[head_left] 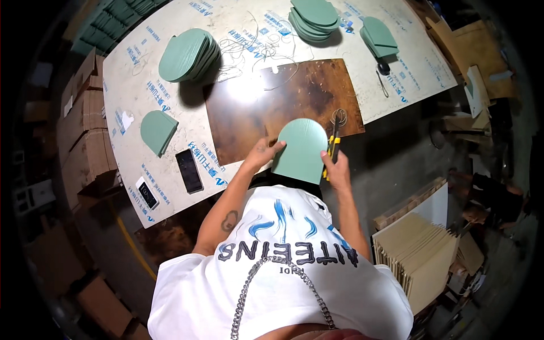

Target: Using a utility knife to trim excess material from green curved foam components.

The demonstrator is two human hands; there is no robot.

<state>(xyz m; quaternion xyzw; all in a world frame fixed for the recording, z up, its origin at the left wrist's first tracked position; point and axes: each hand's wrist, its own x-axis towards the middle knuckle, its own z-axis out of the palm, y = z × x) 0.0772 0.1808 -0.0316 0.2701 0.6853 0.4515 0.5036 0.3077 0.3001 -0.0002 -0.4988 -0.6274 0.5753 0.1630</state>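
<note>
A flat green arch-shaped panel (302, 152) is held in front of my body, its rounded end pointing away. My left hand (265, 153) grips its left edge with the thumb on top. On the right edge, my right hand (338, 170) has its thumb on the face; its other fingers are mostly hidden. Right beside that hand is a black-and-yellow tool (336, 139), its exact kind unclear; I cannot tell whether my fingers touch it. Beyond the panel, a dark brown marbled board (249, 122) lies on the table.
Stacks of green arch-shaped panels (187, 55) (315, 20) stand at the far side, with smaller piles (157, 133) (378, 37) at left and right. Loose string (266, 42) lies between. A phone (189, 171) and a small display (147, 193) rest at left. Boards (416, 255) lean at right.
</note>
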